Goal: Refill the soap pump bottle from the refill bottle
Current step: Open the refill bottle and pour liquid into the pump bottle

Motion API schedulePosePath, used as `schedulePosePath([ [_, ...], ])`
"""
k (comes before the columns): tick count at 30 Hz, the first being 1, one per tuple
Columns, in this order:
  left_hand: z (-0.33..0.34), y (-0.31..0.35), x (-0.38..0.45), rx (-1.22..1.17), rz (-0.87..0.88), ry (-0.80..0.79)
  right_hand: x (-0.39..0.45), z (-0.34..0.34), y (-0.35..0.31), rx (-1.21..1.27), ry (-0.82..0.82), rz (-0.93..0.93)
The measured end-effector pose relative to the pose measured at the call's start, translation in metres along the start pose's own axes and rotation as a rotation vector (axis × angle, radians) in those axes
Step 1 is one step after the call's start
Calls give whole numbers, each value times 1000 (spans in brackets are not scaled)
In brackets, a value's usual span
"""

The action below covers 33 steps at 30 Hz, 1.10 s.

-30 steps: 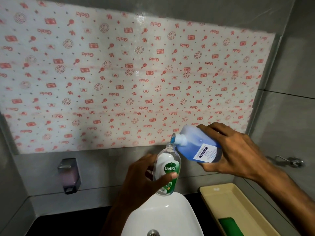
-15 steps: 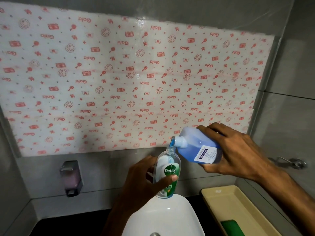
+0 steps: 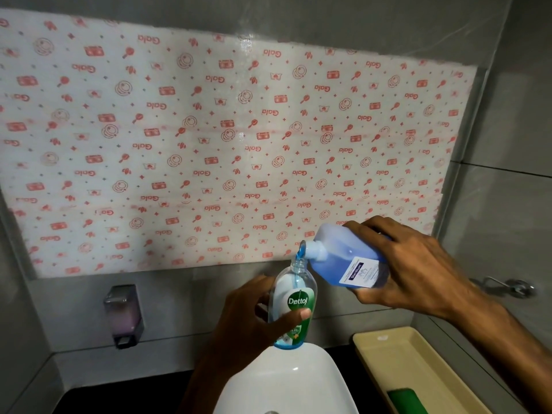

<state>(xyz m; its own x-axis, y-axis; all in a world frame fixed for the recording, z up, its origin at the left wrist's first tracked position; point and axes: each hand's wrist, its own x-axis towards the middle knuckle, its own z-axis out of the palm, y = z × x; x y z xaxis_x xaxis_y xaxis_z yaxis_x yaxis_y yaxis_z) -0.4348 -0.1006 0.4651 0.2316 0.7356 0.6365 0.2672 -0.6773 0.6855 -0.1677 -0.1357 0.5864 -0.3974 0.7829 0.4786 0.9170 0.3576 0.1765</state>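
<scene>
My left hand (image 3: pixel 248 321) grips a clear soap bottle (image 3: pixel 294 297) with a green and white label, held upright above the sink, its pump off and its neck uncovered. My right hand (image 3: pixel 412 273) holds the translucent refill bottle (image 3: pixel 343 258) full of blue liquid, tipped to the left with its spout just over the soap bottle's neck. A thin blue stream runs from the spout into the neck. A shallow layer of blue liquid lies at the bottom of the soap bottle.
A white sink basin (image 3: pixel 286 383) sits below the bottles on a dark counter. A beige tray (image 3: pixel 397 360) with a green item (image 3: pixel 406 400) lies at the right. A wall-mounted dispenser (image 3: pixel 124 316) hangs at the left, a metal hook (image 3: pixel 507 286) at the right. Patterned paper covers the wall.
Both hands and bottles have stayed almost still. The refill bottle remains tipped, and the blue stream now runs visibly down into the soap bottle.
</scene>
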Motion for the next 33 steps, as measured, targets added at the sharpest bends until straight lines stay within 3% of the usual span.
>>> schedulePosePath([
  [33,4,-11,0,-11,47,3,2,-4,-6,-76,-20,-9],
])
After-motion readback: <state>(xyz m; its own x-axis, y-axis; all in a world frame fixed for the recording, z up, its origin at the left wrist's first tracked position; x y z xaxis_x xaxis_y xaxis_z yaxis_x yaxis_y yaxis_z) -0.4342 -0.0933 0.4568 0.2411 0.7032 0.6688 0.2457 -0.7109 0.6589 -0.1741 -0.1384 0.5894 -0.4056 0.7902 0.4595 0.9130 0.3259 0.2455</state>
